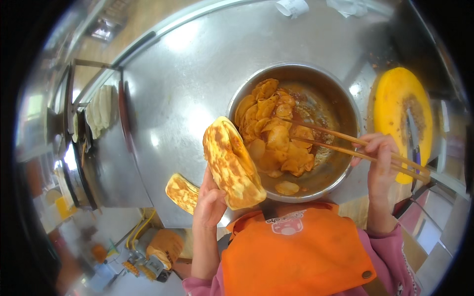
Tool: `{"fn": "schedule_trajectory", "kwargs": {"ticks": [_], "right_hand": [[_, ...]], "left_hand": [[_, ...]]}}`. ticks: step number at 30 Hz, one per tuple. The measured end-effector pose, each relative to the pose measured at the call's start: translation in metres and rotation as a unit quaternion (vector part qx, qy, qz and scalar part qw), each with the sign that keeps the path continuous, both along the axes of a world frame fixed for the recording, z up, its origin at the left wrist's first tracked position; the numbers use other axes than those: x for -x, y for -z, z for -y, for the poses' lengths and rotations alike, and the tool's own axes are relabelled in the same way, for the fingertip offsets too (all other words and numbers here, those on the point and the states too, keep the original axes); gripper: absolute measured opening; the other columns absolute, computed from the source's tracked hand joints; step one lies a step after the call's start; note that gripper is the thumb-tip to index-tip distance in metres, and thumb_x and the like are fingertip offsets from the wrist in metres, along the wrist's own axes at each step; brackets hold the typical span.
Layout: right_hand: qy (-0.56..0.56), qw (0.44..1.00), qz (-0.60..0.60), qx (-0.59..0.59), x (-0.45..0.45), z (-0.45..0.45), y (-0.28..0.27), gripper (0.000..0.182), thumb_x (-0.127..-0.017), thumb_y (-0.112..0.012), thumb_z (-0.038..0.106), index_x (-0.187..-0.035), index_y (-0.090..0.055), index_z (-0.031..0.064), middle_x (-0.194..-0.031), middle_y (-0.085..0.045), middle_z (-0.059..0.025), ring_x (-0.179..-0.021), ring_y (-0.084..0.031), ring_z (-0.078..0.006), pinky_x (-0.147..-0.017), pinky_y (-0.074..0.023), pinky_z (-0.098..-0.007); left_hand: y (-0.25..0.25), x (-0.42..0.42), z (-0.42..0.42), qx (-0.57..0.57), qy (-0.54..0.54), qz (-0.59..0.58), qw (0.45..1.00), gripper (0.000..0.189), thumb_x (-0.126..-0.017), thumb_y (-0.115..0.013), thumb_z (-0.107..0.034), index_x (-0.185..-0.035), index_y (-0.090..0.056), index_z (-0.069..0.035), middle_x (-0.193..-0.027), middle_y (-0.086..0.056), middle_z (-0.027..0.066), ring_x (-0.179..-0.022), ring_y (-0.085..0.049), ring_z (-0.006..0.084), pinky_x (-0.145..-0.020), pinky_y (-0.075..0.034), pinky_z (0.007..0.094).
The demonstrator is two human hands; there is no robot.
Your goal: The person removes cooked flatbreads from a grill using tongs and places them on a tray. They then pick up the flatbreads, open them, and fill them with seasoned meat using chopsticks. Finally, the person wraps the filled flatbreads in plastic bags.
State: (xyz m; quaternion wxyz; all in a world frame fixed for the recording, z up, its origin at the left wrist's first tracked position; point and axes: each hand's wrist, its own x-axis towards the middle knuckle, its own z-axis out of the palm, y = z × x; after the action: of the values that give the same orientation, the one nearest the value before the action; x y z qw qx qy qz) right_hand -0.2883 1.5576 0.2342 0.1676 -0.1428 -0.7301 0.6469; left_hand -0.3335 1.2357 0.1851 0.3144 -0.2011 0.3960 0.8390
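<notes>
My left hand (212,205) holds a browned flatbread (231,166) tilted beside the rim of a steel bowl (350,92). A slit runs along the bread's right side, with reddish filling or sauce showing inside. Long wooden chopsticks (333,140) are gripped in my right hand (379,150), their tips among sauced potato slices (276,137). These slices are heaped on the bowl's left side; reddish sauce coats the bottom at right. A second piece of browned flatbread (182,193) lies on the steel table, partly hidden behind my left hand.
Right of the bowl, a yellow oval board (385,100) bears a knife (412,127) and brown crumbs. A paper cup or roll (292,7) lies at the table's far edge. Pale dough strips (100,111) hang over a rack at left. The steel table (177,88) ends close before my orange apron (296,255).
</notes>
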Motion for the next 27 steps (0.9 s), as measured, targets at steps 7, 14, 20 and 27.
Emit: {"fn": "schedule_trajectory", "kwargs": {"ticks": [7, 14, 20, 27], "right_hand": [[0.031, 0.999, -0.010, 0.004, 0.004, -0.001, 0.019, 0.032, -0.097, -0.033, 0.025, -0.080, -0.045, 0.0017, -0.084, -0.057, -0.0207, -0.053, -0.055, -0.0189, -0.056, -0.0480, -0.0270], [0.009, 0.998, -0.031, 0.048, 0.054, -0.001, 0.014, 0.029, -0.096, -0.038, 0.020, -0.080, -0.050, -0.0005, -0.081, -0.059, -0.0146, -0.054, -0.055, -0.0140, -0.056, -0.0474, -0.0241], [-0.062, 0.997, -0.004, 0.043, 0.074, -0.002, 0.023, 0.033, -0.097, -0.038, 0.024, -0.076, -0.049, 0.0015, -0.081, -0.058, -0.0146, -0.056, -0.057, -0.0118, -0.057, -0.0472, -0.0218], [-0.074, 0.997, 0.011, 0.016, 0.079, 0.011, 0.029, 0.036, -0.097, -0.036, 0.026, -0.073, -0.047, 0.0016, -0.077, -0.056, -0.0146, -0.056, -0.056, -0.0139, -0.056, -0.0468, -0.0248]], "left_hand": [[-0.004, 0.008, 0.001, 0.058, 0.004, -0.042, 0.997, 0.087, -0.064, -0.052, -0.001, -0.142, -0.014, -0.004, -0.137, -0.035, 0.0112, -0.126, -0.037, 0.0240, -0.103, -0.034, 0.0342], [-0.003, 0.011, -0.005, 0.044, -0.028, -0.026, 0.998, 0.085, -0.065, -0.053, -0.008, -0.141, -0.015, -0.001, -0.138, -0.034, 0.0129, -0.125, -0.038, 0.0254, -0.103, -0.033, 0.0352], [-0.003, 0.010, -0.002, 0.075, -0.046, -0.022, 0.996, 0.076, -0.065, -0.049, -0.007, -0.136, -0.022, 0.000, -0.131, -0.041, 0.0156, -0.120, -0.043, 0.0264, -0.100, -0.038, 0.0359], [-0.002, 0.013, 0.001, 0.092, -0.047, 0.004, 0.995, 0.062, -0.066, -0.044, -0.003, -0.128, -0.033, -0.002, -0.122, -0.047, 0.0166, -0.111, -0.049, 0.0246, -0.095, -0.041, 0.0363]]}}
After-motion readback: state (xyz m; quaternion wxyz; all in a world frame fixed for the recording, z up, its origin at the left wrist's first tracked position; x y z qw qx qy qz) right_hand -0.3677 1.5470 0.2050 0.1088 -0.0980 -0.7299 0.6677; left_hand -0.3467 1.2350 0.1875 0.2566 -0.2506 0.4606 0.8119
